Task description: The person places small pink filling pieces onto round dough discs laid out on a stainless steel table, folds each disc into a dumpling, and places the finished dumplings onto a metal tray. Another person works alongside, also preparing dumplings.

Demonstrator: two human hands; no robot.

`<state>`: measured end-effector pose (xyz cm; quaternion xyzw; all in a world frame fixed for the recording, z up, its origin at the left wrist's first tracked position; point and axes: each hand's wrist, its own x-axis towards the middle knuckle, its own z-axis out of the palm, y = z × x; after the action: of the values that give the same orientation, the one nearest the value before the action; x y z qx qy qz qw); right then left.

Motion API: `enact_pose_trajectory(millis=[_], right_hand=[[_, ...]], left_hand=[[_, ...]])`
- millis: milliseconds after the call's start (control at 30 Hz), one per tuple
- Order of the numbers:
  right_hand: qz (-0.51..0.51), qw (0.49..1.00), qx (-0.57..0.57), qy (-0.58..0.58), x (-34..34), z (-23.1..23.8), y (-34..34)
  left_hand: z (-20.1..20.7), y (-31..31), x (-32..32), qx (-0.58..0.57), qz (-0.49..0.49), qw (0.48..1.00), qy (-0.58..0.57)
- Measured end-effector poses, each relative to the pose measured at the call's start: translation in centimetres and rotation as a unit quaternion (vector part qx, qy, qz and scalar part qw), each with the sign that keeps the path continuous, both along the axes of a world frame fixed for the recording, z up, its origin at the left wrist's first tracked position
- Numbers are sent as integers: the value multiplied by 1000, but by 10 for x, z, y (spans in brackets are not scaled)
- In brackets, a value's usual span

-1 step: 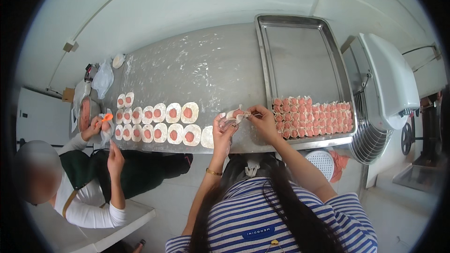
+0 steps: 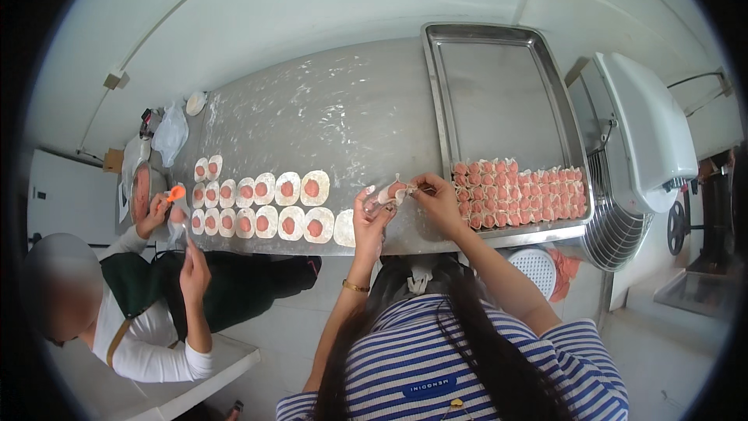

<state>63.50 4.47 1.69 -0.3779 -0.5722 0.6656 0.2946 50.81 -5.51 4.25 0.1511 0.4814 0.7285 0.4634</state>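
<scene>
Over the near edge of the steel table, my left hand (image 2: 372, 217) is closed around the lower side of a dumpling (image 2: 395, 190) with pink filling and a thin pale wrapper. The fingertips of my right hand (image 2: 436, 199) pinch the right edge of that wrapper. To the left lie two main rows of floured round wrappers (image 2: 315, 193), each with a lump of pink filling. A bare wrapper (image 2: 344, 228) is partly hidden behind my left hand. At right, a large metal tray (image 2: 499, 101) holds closely packed rows of pleated, open-topped dumplings (image 2: 514, 195).
On the left a person (image 2: 148, 320) holds an orange tool (image 2: 176, 192) and a clear bag with pink filling (image 2: 177, 222), beside a bowl of filling (image 2: 140, 191). A white machine with a wire guard (image 2: 643, 140) stands right of the tray. Below is a white perforated basket (image 2: 534, 271).
The person at left has shifted the bag and the hand at it slightly, and the orange tool has turned a little. My hands keep almost the same pose on the dumpling.
</scene>
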Motion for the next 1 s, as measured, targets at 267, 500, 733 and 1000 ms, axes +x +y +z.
enact_pose_trajectory(millis=[267, 500, 733, 1000], right_hand=[[7, 985, 172, -3, 2, 6, -3], [89, 949, 269, -141, 5, -7, 6], [151, 897, 343, -235, 7, -19, 6], [159, 902, 334, -224, 2, -19, 3]], left_hand=[[-54, 3, -21, -45, -49, 930, 360], [-46, -1, -5, -91, -116, 910, 387], [-31, 3, 6, -157, -136, 870, 447], [-47, 3, -5, -135, -179, 876, 426]])
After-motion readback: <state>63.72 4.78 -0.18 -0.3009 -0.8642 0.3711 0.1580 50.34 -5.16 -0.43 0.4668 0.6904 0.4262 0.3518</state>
